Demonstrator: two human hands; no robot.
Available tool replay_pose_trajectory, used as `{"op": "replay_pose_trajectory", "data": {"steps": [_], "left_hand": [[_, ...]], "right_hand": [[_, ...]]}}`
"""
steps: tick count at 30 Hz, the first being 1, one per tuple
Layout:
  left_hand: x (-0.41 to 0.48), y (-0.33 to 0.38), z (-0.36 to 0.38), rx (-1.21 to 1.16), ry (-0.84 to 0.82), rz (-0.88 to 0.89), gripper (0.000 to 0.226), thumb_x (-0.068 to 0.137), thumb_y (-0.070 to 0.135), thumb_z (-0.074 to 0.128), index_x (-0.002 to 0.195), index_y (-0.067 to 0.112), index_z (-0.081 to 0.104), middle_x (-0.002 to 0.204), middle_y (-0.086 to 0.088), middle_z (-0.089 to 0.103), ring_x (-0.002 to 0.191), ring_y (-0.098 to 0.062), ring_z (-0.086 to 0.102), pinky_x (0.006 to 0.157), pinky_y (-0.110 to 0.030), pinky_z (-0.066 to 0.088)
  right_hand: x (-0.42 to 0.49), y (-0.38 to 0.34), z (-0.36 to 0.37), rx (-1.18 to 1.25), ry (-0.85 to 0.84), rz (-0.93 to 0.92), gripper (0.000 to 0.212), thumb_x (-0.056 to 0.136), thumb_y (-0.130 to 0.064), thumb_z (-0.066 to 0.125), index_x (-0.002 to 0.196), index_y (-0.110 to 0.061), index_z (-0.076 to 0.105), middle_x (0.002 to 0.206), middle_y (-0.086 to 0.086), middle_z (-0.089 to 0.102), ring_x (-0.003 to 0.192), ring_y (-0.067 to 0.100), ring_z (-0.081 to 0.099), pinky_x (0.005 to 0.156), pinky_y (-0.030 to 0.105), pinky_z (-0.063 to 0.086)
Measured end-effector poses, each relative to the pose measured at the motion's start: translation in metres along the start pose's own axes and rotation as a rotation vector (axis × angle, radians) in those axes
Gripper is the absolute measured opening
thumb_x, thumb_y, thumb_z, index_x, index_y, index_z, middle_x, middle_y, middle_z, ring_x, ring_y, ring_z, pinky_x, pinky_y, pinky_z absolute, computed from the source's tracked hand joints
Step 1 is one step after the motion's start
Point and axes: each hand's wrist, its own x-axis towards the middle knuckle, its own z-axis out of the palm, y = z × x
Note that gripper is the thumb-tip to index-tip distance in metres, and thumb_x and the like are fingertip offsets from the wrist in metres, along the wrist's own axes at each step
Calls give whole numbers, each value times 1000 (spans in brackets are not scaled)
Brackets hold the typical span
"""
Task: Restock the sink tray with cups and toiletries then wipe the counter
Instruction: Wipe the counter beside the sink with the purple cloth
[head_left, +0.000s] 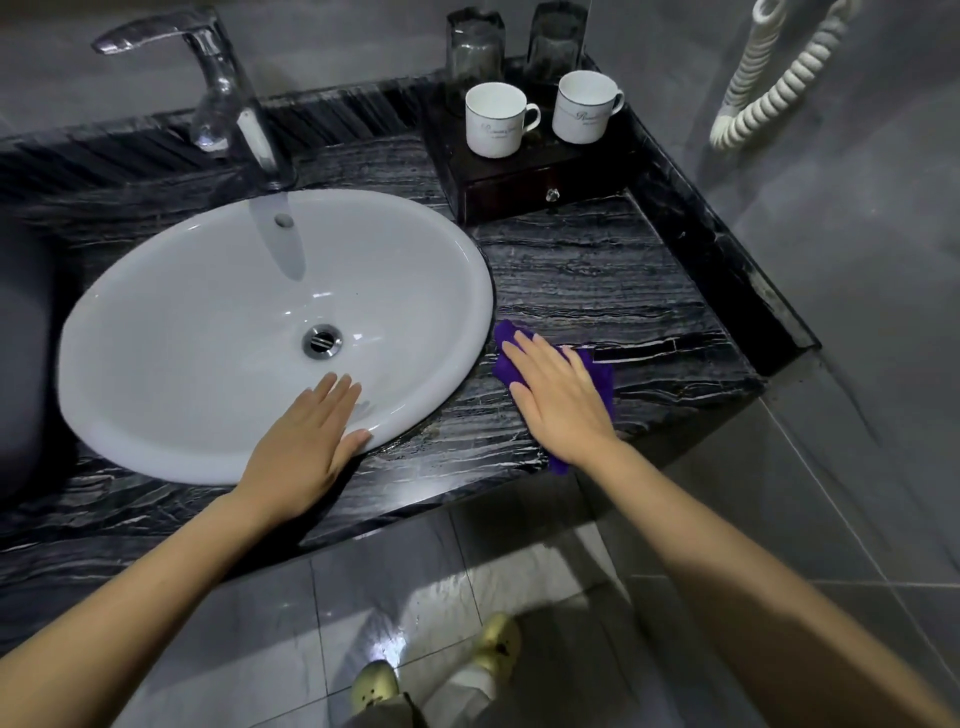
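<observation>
We see the black marble counter (597, 280) running across the view, with the white oval basin (208, 312) sunk into it at nine o'clock and the chrome faucet (223, 93) at eleven. At one o'clock sits the dark wooden tray (519, 182) with a small drawer, carrying two white cups (496, 120) in front and two upturned glasses (475, 49) behind them. Our right hand (561, 400), at three o'clock of the basin, lies flat with fingers spread, pressing the purple cloth (602, 379) onto the counter. Our left hand (306, 441) rests open and flat on the basin's near rim.
</observation>
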Motion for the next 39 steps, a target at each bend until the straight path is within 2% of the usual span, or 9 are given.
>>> {"op": "replay_pose_trajectory", "data": {"steps": [4,12,20,23,27,35,36,39], "left_hand": [[-1,1,1,-12,30,-1,60,96,39,31,146,10,18,156,-4,16,145,-15,4,116,-25,-2],[-10,-10,-2,-19,11,49,62,96,42,30,146,10,15,157,-5,12,146,-16,1,118,-29,-1],[-53,-79,-21,32,44,-60,57,96,39,33,141,5,31,152,-15,29,144,-28,17,119,-40,9],[-61,-93,-23,59,39,-29,67,90,50,22,138,5,37,148,-17,36,141,-31,25,117,-43,15],[-62,-97,-22,61,53,9,74,85,52,14,138,7,39,146,-15,39,139,-31,29,116,-42,17],[-59,-105,-17,-40,43,25,55,96,38,35,143,11,28,153,-9,28,144,-24,17,118,-36,10],[-60,-106,-17,-62,38,33,55,96,37,35,144,11,27,154,-9,26,144,-23,16,118,-36,8],[-63,-112,-19,-115,41,56,54,96,35,34,144,11,26,154,-8,25,145,-22,14,118,-34,5]], "right_hand": [[-21,-45,16,6,44,85,54,97,-33,30,149,-22,26,158,-5,24,148,14,15,120,36,3],[-47,-124,50,16,170,232,53,93,-29,37,144,-16,38,153,3,36,144,22,30,118,42,15],[-62,-172,66,-14,177,276,52,95,-29,33,145,-12,37,152,9,38,143,25,30,120,45,18],[-68,-190,70,-16,200,287,52,95,-28,37,143,-10,40,149,12,42,141,27,34,118,46,22],[-73,-218,76,5,199,284,52,94,-27,41,142,-8,41,148,14,43,140,29,36,117,49,23],[-72,-282,93,31,197,376,58,90,-32,53,141,-7,43,146,17,44,137,31,40,113,54,26],[-71,-292,96,51,199,404,60,91,-33,52,144,-7,38,149,17,39,140,31,34,115,53,20],[-60,-315,100,228,63,506,69,97,-35,37,152,-9,4,161,15,3,149,28,-1,117,45,-11]]}}
